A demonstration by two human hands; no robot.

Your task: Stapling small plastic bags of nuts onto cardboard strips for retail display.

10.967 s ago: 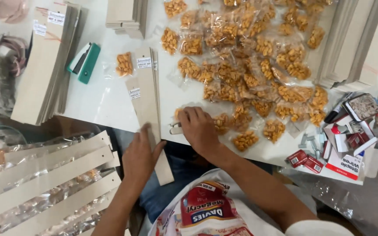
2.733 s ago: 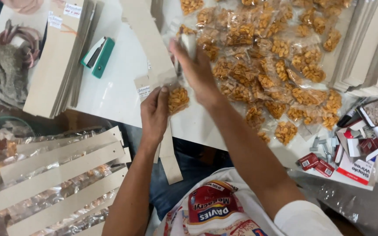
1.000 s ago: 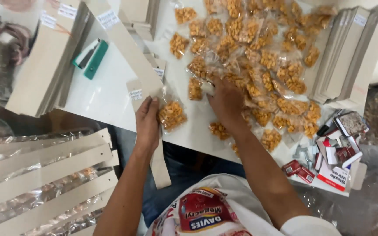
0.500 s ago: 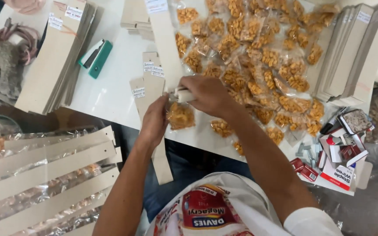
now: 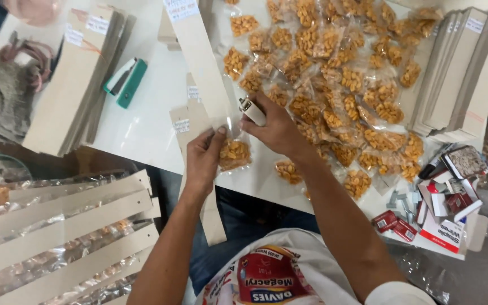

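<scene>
A: How far was the work, as you judged it?

B: I think it was far from the end. On the white desk (image 5: 148,121) a big heap of small clear plastic packets of yellow-orange snack (image 5: 340,85) lay loose, not yet fixed to anything. At the lower left, long beige cardboard strips with shiny packets hanging under them (image 5: 63,237) looked finished. Tall stacks of blank beige cardboard strips (image 5: 74,79) stood at the left, and more stacks of the same strips (image 5: 458,68) at the right, so much remained.

A: And the strip in work?

B: One long beige cardboard strip (image 5: 201,121) lay over the desk edge, between the hands. It seemed to carry only one clear snack packet (image 5: 235,153), near the middle of the strip, just beside the left hand (image 5: 203,158).

A: What did the hands do?

B: The left hand pinched the top edge of that packet against the strip, thumb and fingers pressed together. The right hand (image 5: 278,127) was closed around a small silver-white stapler (image 5: 252,110), just above the packet.

A: How did the packet look?

B: Small, transparent, a little wrinkled, filled with yellow-orange pieces.
</scene>
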